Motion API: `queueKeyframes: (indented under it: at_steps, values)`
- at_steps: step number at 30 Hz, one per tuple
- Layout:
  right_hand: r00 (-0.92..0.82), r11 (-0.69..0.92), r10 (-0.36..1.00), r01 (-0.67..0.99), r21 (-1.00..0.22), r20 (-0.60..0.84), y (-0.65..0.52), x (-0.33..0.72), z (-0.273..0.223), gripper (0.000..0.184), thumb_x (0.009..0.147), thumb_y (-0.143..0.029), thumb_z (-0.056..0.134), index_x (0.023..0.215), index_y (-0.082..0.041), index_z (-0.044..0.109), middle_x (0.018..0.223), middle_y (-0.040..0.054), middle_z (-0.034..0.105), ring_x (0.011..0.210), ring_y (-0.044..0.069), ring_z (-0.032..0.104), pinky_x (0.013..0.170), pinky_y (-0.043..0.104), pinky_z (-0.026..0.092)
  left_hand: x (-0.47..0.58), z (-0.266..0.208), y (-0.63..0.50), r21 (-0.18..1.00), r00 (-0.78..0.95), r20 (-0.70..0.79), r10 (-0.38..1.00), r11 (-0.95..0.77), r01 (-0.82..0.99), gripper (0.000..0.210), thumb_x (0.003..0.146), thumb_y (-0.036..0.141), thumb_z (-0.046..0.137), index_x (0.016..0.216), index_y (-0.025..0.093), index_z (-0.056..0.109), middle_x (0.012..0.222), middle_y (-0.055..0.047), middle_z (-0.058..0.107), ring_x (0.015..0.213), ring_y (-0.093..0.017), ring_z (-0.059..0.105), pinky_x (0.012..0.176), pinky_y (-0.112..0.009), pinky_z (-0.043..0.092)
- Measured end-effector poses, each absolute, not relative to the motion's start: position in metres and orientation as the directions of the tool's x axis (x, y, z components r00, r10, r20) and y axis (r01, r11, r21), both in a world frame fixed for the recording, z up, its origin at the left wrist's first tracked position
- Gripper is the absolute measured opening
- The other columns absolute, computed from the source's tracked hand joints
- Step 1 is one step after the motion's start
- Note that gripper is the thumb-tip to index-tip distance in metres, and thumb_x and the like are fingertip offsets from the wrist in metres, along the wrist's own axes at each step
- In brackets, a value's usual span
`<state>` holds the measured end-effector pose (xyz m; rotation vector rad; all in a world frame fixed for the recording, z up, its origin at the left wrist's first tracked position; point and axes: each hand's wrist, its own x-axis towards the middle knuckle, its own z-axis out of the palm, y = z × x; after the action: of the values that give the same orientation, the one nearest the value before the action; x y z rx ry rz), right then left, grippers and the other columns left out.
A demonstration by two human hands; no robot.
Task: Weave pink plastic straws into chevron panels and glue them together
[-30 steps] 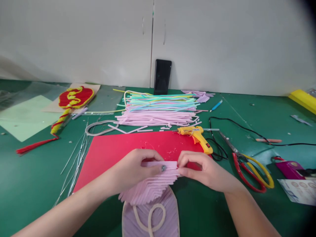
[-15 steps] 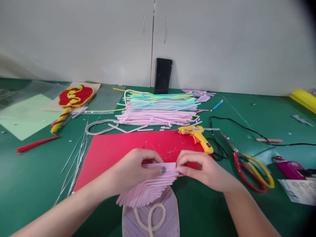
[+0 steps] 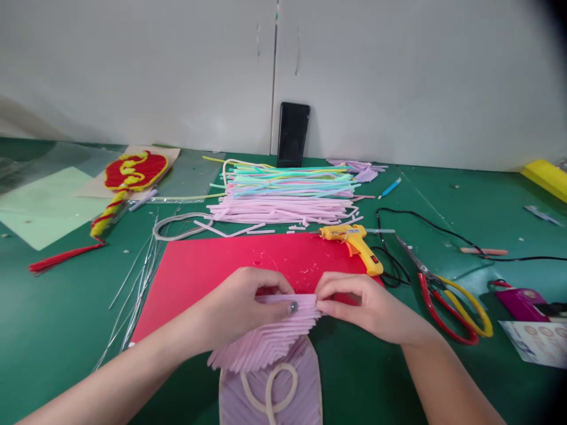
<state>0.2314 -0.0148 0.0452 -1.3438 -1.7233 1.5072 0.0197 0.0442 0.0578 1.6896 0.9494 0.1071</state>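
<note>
A pink panel of pipe cleaners (image 3: 261, 341), laid side by side in slanting rows, is held up between my hands. My left hand (image 3: 248, 310) is closed on its upper left part, thumb on the front and fingers behind. At the panel's upper right corner, my right hand (image 3: 354, 304) pinches the pipe cleaner ends between thumb and fingertips. Below the panel lies a lilac oval piece (image 3: 301, 389) with a cream edge and a cream looped strand on it; the panel covers part of it. A red sheet (image 3: 199, 277) lies just behind my hands.
A yellow glue gun (image 3: 354, 242) rests on the red sheet's right corner, its black cord trailing right. Scissors (image 3: 436, 286) lie farther right. Pipe cleaner bundles (image 3: 283, 209) and a leaning phone (image 3: 293, 134) are behind. Thin wires (image 3: 142, 283) and a red-and-yellow fan (image 3: 137, 171) lie left.
Almost nothing differs. Both hands keep their grip on the pink panel, which sits very slightly lower in the picture.
</note>
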Motion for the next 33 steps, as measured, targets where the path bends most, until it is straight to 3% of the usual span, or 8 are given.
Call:
queueKeyframes:
  at_steps: [33]
  values:
    - [-0.404, -0.047, 0.894, 0.349, -0.936, -0.195, -0.0164, 0.2302, 0.0448, 0.016, 0.085, -0.029, 0.052, 0.078, -0.018, 0.06, 0.083, 0.0014, 0.057, 0.078, 0.012, 0.054, 0.074, 0.024, 0.041, 0.0185, 0.0559, 0.0453, 0.849, 0.685, -0.394, 0.613, -0.044, 0.527, 0.019, 0.075, 0.031, 0.052, 0.08, 0.02, 0.066, 0.074, 0.003, 0.063, 0.068, -0.012, 0.053, 0.061, -0.02, 0.04]
